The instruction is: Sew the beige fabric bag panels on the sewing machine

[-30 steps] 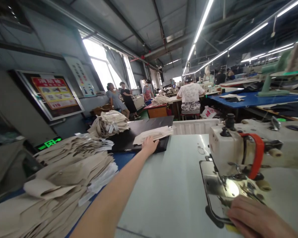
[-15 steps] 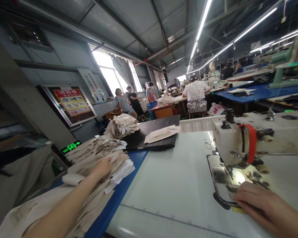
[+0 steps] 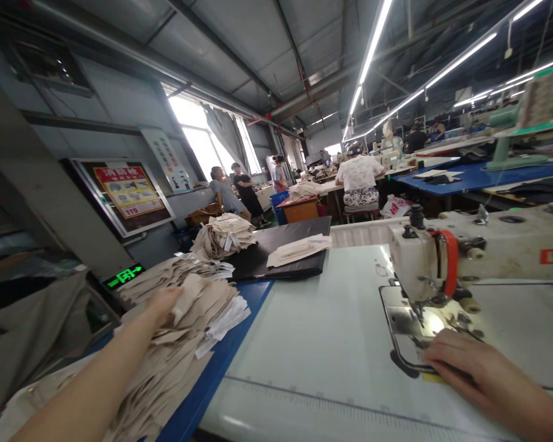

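Observation:
My left hand (image 3: 164, 305) is closed on the edge of a beige fabric piece (image 3: 191, 296), lifting it from a layered stack of similar pieces (image 3: 166, 362). White strips (image 3: 223, 325) stick out along the stack's right side. On the right, my right hand (image 3: 461, 365) rests at the front of the sewing machine's (image 3: 419, 261) metal plate (image 3: 399, 322), below the lit needle area. Its fingers are pressed together and bent down; whatever they may hold is hidden.
A black board (image 3: 304, 264) with a beige piece (image 3: 299, 248) lies behind the white table (image 3: 299, 344). A bundle of beige fabric (image 3: 225, 236) sits to its left. A printed ruler (image 3: 313, 405) runs along the table's front. A co-worker (image 3: 360, 175) sits ahead; others stand near the windows.
My left hand has moved left and back over the stack, drawing a fabric piece's edge up with it. The right hand stays beside the machine plate. The view has shifted slightly right.

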The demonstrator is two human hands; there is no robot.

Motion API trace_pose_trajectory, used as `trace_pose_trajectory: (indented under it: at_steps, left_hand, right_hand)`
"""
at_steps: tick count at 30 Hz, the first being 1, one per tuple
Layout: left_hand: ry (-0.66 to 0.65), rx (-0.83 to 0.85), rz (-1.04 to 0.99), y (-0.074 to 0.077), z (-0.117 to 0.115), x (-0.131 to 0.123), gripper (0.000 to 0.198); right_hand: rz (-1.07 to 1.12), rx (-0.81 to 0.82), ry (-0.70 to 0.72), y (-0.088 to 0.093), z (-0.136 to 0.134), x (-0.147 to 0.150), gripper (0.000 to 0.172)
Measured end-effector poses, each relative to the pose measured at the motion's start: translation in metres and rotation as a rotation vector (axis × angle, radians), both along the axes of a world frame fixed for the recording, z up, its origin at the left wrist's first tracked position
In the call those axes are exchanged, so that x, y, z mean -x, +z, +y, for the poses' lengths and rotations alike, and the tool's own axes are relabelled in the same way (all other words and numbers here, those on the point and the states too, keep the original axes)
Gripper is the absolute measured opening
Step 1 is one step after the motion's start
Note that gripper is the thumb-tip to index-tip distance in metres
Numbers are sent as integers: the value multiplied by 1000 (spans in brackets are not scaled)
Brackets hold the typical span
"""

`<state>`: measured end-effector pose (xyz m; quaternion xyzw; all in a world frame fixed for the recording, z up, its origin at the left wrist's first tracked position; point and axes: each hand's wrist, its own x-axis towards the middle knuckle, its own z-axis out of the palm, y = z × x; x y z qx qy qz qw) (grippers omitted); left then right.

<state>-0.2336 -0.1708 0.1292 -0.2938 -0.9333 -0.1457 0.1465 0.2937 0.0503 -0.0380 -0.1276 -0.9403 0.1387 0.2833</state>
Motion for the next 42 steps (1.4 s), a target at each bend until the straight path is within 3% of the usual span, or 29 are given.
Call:
trace_pose_trajectory:
  at_steps: [2,4,6,8,10,12,13,17,19,21,23,25,28,30,33,36,39,42]
  left_hand:
    - [168,-79,101,14,-1,-9,46]
    - [240,-132,205,32,1,-23,49]
    - [175,-137,310,52,8,-43,49]
    - [31,-85,385,68,20,-68,46]
    - [-122,-1,411,73,35,-98,41]
    - [-254,89,392,59,50,-133,35]
    - [-323,136,356,45,58,-153,34]
    - [-700,334,34,-45,84,-240,47]
    - [-856,372,-106,-89,95,-282,35]
    - [-955,369,-186,-116,103,-314,29]
    - [-1005,310,-260,-125,107,-332,30]
    - [-1023,206,-384,-121,107,-335,36]
    - [-1008,51,-522,-111,101,-317,44]
    - [-1017,13,-438,-111,96,-300,45]
    - [-1098,173,-236,-124,90,-286,49]
    - [-1148,390,-144,-141,92,-288,56]
    - [-1118,397,-118,-149,102,-297,56]
    - [-1089,356,-128,-148,109,-304,55]
  right_hand:
    - [19,-7,3,1,0,0,22]
    - [27,-9,0,1,0,1,21]
    - [21,-6,0,1,-1,1,21]
    - [22,1,-1,2,-1,1,21]
    - [19,8,0,3,-2,1,23]
    - [7,6,-5,4,-2,2,24]
    - [-5,1,-9,5,-2,2,25]
    - [-39,-29,-24,9,-2,2,27]
    - [-45,-41,-32,11,-2,2,27]
    - [-46,-56,-49,11,-2,3,27]
    - [-49,-76,-60,11,-2,4,26]
    - [-43,-93,-60,12,-1,4,25]
    - [-20,-105,-64,13,1,4,23]
    - [-8,-100,-78,15,2,4,23]
    - [55,-105,-64,19,-2,6,24]
    - [69,-153,54,22,-9,10,22]
    - [-72,-169,171,22,-15,13,21]
    - [-138,-104,181,22,-18,15,21]
